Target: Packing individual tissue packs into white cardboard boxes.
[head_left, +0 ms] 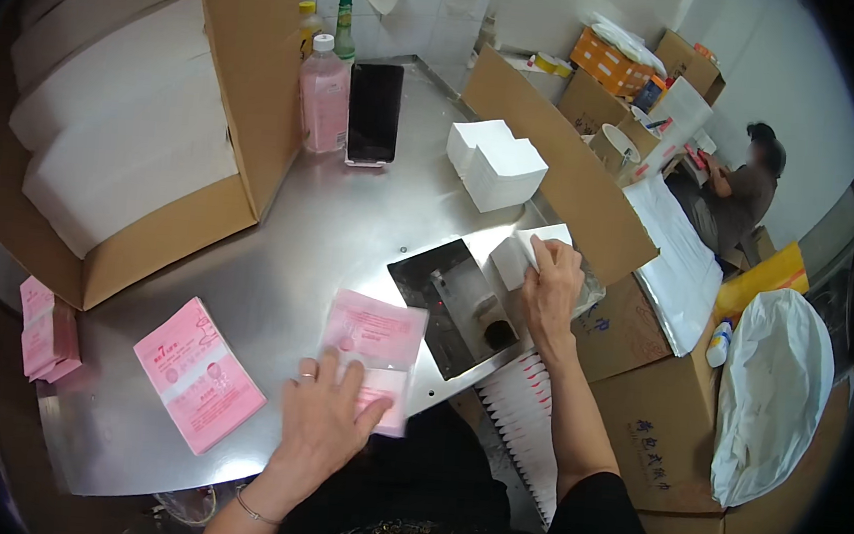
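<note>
My left hand [323, 421] lies with its fingers outstretched over a pink printed plastic packet [374, 325], near the front edge of the metal table. A white layer shows through the packet's lower part, beside the fingertips. To the right, my right hand [551, 295] grips a small stack of white paper napkins [511, 262] by its right side, beyond a rectangular opening in the tabletop. Further back stands a larger stack of white napkins [500, 167]. A flat pile of pink packets [200, 375] rests left of my left hand.
A tall open carton [164, 231] full of white stacks borders the left. A dark phone [374, 112] stands upright beside a pink bottle [323, 98]. The dark opening [449, 304] breaks the tabletop. Cartons [649, 435] and a white bag [776, 395] crowd the right; a person [749, 192] sits beyond.
</note>
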The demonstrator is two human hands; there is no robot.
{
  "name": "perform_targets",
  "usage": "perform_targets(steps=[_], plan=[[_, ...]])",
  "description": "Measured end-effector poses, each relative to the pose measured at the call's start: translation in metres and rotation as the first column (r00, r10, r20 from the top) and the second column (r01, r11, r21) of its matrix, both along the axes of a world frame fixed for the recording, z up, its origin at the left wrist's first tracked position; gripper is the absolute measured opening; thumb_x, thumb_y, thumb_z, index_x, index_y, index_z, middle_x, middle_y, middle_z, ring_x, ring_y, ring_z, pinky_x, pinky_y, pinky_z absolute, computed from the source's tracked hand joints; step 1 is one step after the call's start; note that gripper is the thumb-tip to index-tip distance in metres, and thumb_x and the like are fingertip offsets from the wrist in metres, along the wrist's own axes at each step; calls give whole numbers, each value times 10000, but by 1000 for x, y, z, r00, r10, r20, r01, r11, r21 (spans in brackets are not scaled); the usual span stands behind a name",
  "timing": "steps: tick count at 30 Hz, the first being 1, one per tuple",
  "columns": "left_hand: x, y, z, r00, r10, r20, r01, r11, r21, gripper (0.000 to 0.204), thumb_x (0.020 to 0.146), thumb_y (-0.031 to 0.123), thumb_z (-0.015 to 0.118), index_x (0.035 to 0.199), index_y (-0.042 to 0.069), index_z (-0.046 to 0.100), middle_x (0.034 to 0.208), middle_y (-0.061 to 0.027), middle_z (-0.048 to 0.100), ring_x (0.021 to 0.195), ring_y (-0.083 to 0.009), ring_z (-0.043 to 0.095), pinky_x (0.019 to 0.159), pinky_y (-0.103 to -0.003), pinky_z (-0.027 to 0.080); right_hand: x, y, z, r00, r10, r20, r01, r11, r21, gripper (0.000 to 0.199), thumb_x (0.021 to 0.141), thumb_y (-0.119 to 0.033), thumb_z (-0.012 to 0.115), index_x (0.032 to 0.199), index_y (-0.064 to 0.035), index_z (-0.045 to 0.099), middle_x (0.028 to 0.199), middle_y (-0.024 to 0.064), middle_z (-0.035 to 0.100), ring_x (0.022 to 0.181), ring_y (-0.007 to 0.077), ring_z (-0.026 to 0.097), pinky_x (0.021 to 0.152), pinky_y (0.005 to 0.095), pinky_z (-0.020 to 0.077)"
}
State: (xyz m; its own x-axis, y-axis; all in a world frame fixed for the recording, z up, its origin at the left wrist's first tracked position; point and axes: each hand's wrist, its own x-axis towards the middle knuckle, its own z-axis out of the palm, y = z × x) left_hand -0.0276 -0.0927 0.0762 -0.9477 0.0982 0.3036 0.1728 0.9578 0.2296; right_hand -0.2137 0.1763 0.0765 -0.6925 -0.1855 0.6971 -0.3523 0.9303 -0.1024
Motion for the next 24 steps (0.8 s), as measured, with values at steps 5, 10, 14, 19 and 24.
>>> perform_targets(steps=[5, 10, 14, 19, 24], plan=[[4, 5, -11, 984, -179, -18, 179, 956, 232, 441, 781, 217, 702, 1158, -4, 635, 1032, -175, 551, 885, -329, 548, 671, -433, 470, 44, -45, -4, 953, 303, -20, -302, 953, 34, 367, 830, 5, 583, 1183, -42, 669, 1132, 160, 665, 1104, 345, 626, 961, 513, 438], [6, -6, -6, 995, -96, 5, 93, 977, 193, 489, 755, 177, 683, 1203, -10, 622, 985, -171, 545, 849, -324, 539, 690, -433, 440, 34, -14, 36, 933, 193, -303, -227, 971, -78, 441, 778, 47, 597, 1202, -41, 681, 1145, 156, 674, 1089, 336, 635, 977, 490, 441], [7, 3, -10, 996, -83, -32, 87, 980, 177, 494, 764, 172, 660, 1227, 5, 621, 1000, -176, 534, 889, -325, 539, 752, -435, 435, 3, -2, 32, 971, -20, -240, 33, 998, 52, 408, 759, -15, 659, 1163, -60, 686, 1066, 118, 621, 1003, 305, 573, 862, 424, 421], [7, 4, -15, 991, -101, -84, 112, 984, 136, 494, 751, 152, 654, 1221, 4, 614, 1031, -188, 551, 842, -313, 530, 711, -417, 402, -2, -10, -18, 994, 22, -109, -28, 998, -56, 347, 804, -133, 702, 1132, -25, 670, 1042, 129, 609, 1008, 293, 558, 847, 441, 419], [6, 5, -13, 994, -97, -58, 104, 983, 151, 477, 773, 137, 632, 1231, 4, 617, 1038, -191, 526, 909, -317, 527, 769, -427, 403, -8, -12, -4, 998, -23, -65, 25, 999, 33, 226, 836, -173, 678, 1007, -28, 700, 946, 108, 608, 944, 287, 564, 830, 428, 419]])
